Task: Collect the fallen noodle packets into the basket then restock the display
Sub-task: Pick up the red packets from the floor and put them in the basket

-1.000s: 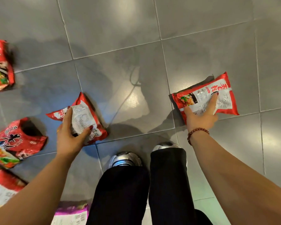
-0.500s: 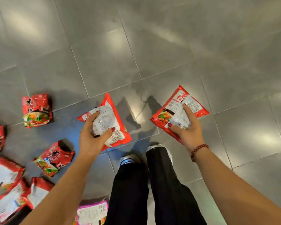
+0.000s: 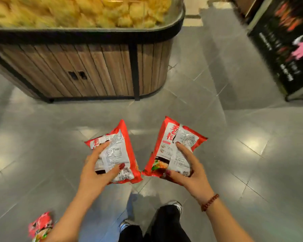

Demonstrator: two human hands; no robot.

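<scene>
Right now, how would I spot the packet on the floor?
From the wooden bin, look down to the bottom-left corner. The floor packet lies there untouched, unlike the left packet and right packet, each gripped by a hand.

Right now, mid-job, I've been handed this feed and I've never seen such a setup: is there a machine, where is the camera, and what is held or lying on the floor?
There is no machine. These are a person's two bare hands, seen by one camera worn on the head, looking forward and down. The left hand grips the left red packet of noodles. The right hand, above a bead bracelet, grips the right red packet. Both packets are held above the grey tiled floor. A floor packet, red and blurred, lies at lower left. Ahead stands a wooden display bin heaped with yellow snacks. No basket is in view.
</scene>
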